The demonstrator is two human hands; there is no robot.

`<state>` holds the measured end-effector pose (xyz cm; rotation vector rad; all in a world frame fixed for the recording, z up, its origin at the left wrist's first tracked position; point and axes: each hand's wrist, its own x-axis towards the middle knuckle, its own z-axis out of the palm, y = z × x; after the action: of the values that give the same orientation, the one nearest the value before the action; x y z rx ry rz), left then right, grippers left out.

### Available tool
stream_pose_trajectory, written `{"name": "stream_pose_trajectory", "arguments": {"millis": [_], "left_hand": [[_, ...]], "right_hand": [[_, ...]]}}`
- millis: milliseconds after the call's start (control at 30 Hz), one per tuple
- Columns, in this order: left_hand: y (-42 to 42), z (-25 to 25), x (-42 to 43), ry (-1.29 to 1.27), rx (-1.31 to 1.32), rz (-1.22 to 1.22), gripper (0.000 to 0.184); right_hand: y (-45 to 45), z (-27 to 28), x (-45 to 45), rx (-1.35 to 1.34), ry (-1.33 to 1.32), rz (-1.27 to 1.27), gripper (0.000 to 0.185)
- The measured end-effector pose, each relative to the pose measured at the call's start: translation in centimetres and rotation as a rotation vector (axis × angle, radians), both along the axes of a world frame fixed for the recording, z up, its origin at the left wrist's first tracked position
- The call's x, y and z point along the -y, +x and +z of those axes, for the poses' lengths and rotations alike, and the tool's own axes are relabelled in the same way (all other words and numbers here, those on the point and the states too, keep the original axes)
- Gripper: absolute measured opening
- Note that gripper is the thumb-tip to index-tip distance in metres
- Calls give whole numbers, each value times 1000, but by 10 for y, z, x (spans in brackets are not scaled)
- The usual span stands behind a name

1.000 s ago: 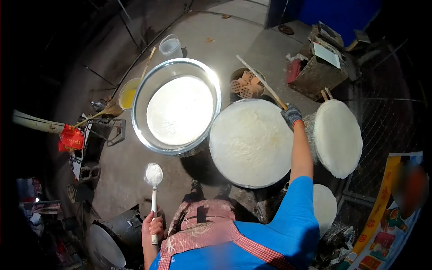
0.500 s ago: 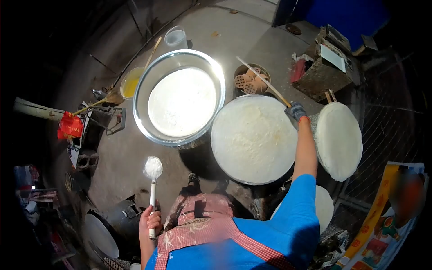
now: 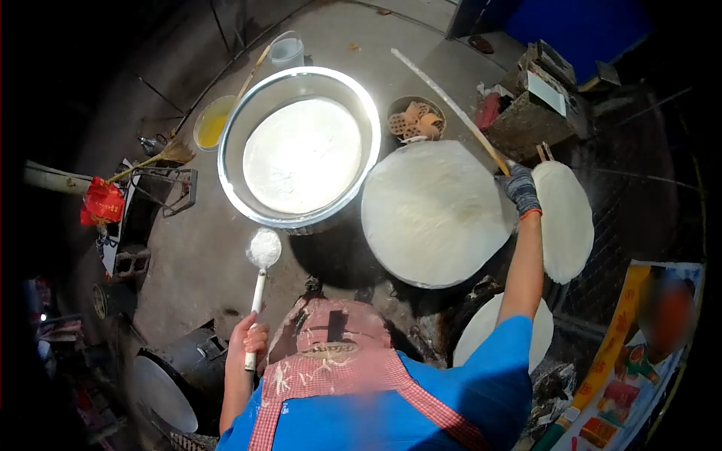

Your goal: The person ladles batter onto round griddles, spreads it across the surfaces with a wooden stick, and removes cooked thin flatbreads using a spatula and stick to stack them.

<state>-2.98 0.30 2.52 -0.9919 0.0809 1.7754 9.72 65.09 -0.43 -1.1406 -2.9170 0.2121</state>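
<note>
My left hand (image 3: 253,340) is closed round the white handle of a ladle (image 3: 264,249), whose bowl is full of white batter. My right hand (image 3: 520,190), in a grey glove, grips the wooden end of a long stick (image 3: 453,112) that points up and left. Below the stick lies a large round griddle covered with a pale sheet (image 3: 436,214); the gloved hand is at its right edge. Left of the griddle stands a big metal basin (image 3: 226,184) of white batter (image 3: 301,155).
Another round pale sheet (image 3: 564,222) is right of my gloved hand, and one more round surface (image 3: 486,334) is partly behind my arm. A bucket of perforated briquettes (image 3: 415,120), a clear bucket (image 3: 287,52), a yellow-filled tub (image 3: 213,125) and a box (image 3: 538,106) stand beyond.
The stick has risen off the griddle's far edge, and my gloved hand has shifted right. The ladle has moved up toward the basin. The view has shifted, and the griddle's sheet looks smoother.
</note>
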Motion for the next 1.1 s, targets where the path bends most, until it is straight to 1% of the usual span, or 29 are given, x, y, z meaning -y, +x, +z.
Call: {"name": "stream_pose_trajectory", "arguments": {"millis": [67, 100, 200, 233, 267, 300, 367, 467, 500, 600, 633, 667, 733, 767, 800, 833, 867, 933, 967, 1067, 1100], "left_hand": [[-18, -1, 5, 23, 6, -60, 32], [-27, -3, 8, 35, 10, -92, 31], [-57, -7, 19, 31, 10, -182, 30], [-66, -9, 23, 24, -3, -211, 30], [-74, -11, 28, 18, -17, -241, 30], [-80, -16, 31, 15, 12, -288, 28], [-98, -15, 36, 2, -23, -350, 27], [-118, -21, 40, -23, -100, -439, 25], [-122, -24, 40, -32, -129, -467, 24], [-111, -29, 34, -49, -139, -469, 23], [-110, -30, 33, -25, -121, -468, 22], [-109, -28, 32, -19, -128, -464, 23], [-105, -26, 27, -2, -140, -453, 23], [-98, -38, 27, 100, -79, -442, 25], [-94, -43, 26, 132, -76, -426, 26], [-90, -44, 22, 166, -75, -407, 27], [-85, -44, 16, 198, -76, -390, 28], [-70, -36, -5, 176, -45, -353, 29], [-63, -33, -16, 159, -32, -335, 30], [-39, -28, -46, 146, -2, -330, 30], [-31, -24, -54, 139, -25, -338, 31]], "right_hand": [[7, 44, 34, 34, 54, -32, 41], [3, 78, 63, 61, 57, -60, 39], [13, 109, 100, 16, 221, -44, 38], [3, 140, 129, 108, 108, -184, 46], [10, 149, 141, 65, 195, -124, 44], [16, 163, 154, 37, 233, -114, 43], [19, 190, 173, -17, 284, -61, 42], [18, 237, 203, -96, 142, -211, 41], [26, 243, 203, -169, 103, -200, 37], [94, 221, 153, -325, -9, -239, 40], [97, 232, 153, -224, -61, -289, 42], [107, 234, 143, -201, -43, -322, 43], [138, 223, 104, -155, -6, -387, 45], [163, 211, 79, -139, 44, -413, 47], [181, 213, 61, -116, 94, -441, 50], [184, 228, 57, 54, 226, -503, 53], [196, 242, 46, 94, 296, -530, 52], [229, 262, 8, 170, 419, -594, 51], [246, 271, -9, 155, 493, -599, 45], [278, 294, -44, 140, 724, -573, 42], [283, 297, -47, 122, 758, -529, 38]]}}
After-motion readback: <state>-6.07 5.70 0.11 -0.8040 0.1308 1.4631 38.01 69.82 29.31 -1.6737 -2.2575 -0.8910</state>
